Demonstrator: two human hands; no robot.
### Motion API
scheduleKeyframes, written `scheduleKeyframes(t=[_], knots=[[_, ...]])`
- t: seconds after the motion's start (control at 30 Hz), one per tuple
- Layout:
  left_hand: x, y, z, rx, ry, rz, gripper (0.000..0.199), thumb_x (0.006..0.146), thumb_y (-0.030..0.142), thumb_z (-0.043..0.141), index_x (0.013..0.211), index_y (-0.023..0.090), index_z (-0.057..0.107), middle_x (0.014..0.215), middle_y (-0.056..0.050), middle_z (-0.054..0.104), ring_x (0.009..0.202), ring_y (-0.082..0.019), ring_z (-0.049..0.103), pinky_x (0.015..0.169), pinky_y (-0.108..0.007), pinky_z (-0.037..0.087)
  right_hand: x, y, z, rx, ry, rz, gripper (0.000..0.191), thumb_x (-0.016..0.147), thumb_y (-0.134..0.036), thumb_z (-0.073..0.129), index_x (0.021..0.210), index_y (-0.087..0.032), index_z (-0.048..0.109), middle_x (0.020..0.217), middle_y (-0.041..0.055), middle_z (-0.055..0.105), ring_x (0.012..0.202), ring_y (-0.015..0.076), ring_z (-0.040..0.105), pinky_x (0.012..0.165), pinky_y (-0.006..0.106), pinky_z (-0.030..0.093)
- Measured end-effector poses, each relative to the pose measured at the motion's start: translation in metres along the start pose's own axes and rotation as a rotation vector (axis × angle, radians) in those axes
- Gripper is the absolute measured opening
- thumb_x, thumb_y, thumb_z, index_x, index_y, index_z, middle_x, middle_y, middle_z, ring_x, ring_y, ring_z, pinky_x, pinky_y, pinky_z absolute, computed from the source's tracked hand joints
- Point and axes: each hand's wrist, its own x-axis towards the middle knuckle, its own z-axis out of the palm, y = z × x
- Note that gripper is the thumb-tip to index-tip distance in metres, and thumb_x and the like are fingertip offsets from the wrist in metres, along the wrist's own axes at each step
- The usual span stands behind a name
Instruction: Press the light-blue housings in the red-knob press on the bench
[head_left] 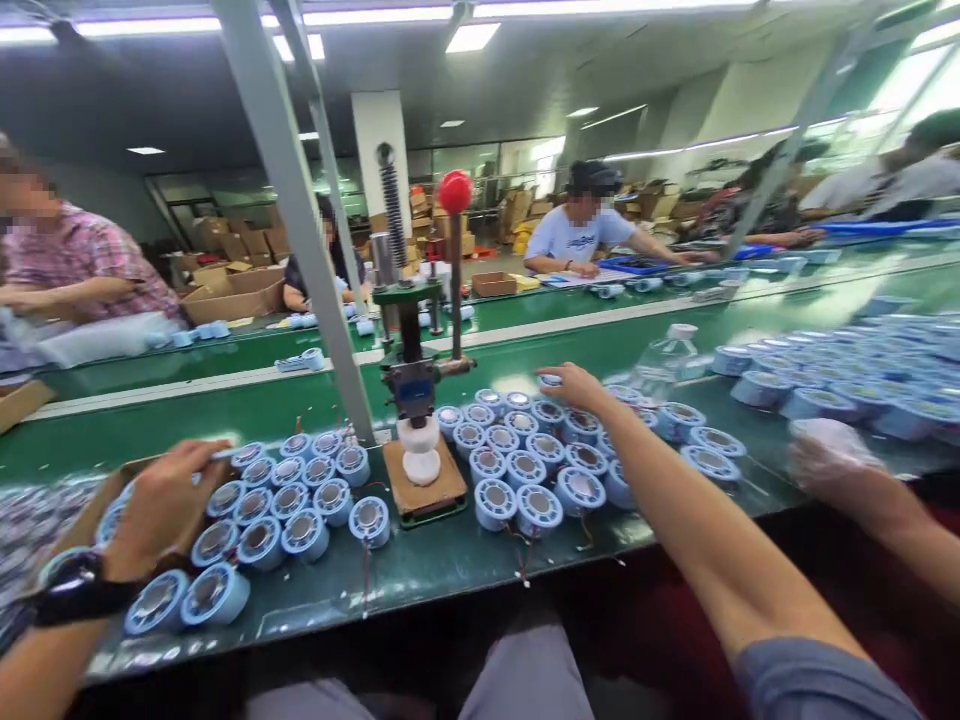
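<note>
On the left, my left hand (169, 490), wearing a dark watch (79, 588), reaches over light-blue round housings (259, 540) with silvery discs in their tops. Its fingers are curled, and a light-blue edge shows by the fingertips; what they hold is mostly hidden. My right hand (576, 388) stretches over a second group of housings (525, 468), its fingers closed on a light-blue round housing (551, 380) at the far side. Between the groups stands a hand press (414, 385) with a red-knobbed lever (455, 190). Its white pressing head (418, 435) meets a white round seat (421, 466).
A co-worker's white-covered hand (829, 450) is at right, near many more housings (862, 375). A clear plastic bottle (670, 355) stands behind my right forearm. A grey post (292, 200) rises left of the press. People work across the green conveyor (495, 345).
</note>
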Motion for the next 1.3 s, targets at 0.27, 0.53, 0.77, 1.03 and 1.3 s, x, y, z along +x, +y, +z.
scheduleKeyframes(t=[0.27, 0.53, 0.77, 1.03, 1.3], knots=[[-0.130, 0.103, 0.065, -0.310, -0.388, -0.154, 0.036, 0.084, 0.028, 0.053, 0.114, 0.022, 0.072, 0.101, -0.006, 0.076, 0.076, -0.021, 0.069, 0.078, -0.034, 0.058, 0.020, 0.014, -0.001, -0.050, -0.024, -0.006, 0.034, 0.079, -0.036, 0.067, 0.054, -0.019, 0.054, 0.065, 0.0102, 0.060, 0.069, 0.0218, 0.060, 0.074, 0.038, 0.047], [-0.143, 0.100, 0.087, -0.426, -0.186, -0.432, 0.031, 0.085, 0.033, 0.056, 0.106, 0.019, 0.075, 0.085, -0.005, 0.076, 0.067, -0.019, 0.068, 0.070, -0.031, 0.057, -0.183, -0.110, 0.058, 0.309, -0.040, -0.579, 0.030, 0.094, -0.038, 0.051, 0.119, -0.026, 0.063, 0.121, 0.0063, 0.063, 0.103, 0.0183, 0.064, 0.089, 0.030, 0.055], [-0.154, 0.100, 0.082, -0.444, 0.044, -0.326, 0.020, 0.090, 0.026, 0.057, 0.091, 0.021, 0.076, 0.093, -0.005, 0.076, 0.086, -0.019, 0.071, 0.080, -0.029, 0.058, -0.247, -0.186, 0.198, 0.452, -0.158, -0.513, 0.036, 0.085, -0.020, 0.061, 0.120, -0.023, 0.064, 0.137, 0.0126, 0.050, 0.128, 0.0272, 0.052, 0.104, 0.046, 0.049], [-0.157, 0.119, 0.118, -0.383, -0.212, 0.073, 0.036, 0.089, 0.008, 0.047, 0.112, 0.021, 0.071, 0.124, -0.009, 0.067, 0.115, -0.023, 0.063, 0.099, -0.041, 0.055, -0.253, -0.120, 0.150, 0.525, -0.128, -0.527, 0.014, 0.088, -0.021, 0.060, 0.100, -0.023, 0.066, 0.129, 0.0067, 0.057, 0.115, 0.0166, 0.060, 0.095, 0.027, 0.052], [-0.122, 0.128, 0.127, -0.194, -0.576, 0.341, 0.064, 0.078, -0.003, 0.045, 0.137, 0.021, 0.049, 0.151, -0.011, 0.044, 0.139, -0.029, 0.040, 0.110, -0.051, 0.043, -0.250, -0.115, 0.149, 0.561, -0.073, -0.487, 0.014, 0.085, -0.021, 0.063, 0.098, -0.021, 0.067, 0.127, 0.0081, 0.058, 0.114, 0.0158, 0.061, 0.095, 0.024, 0.051]])
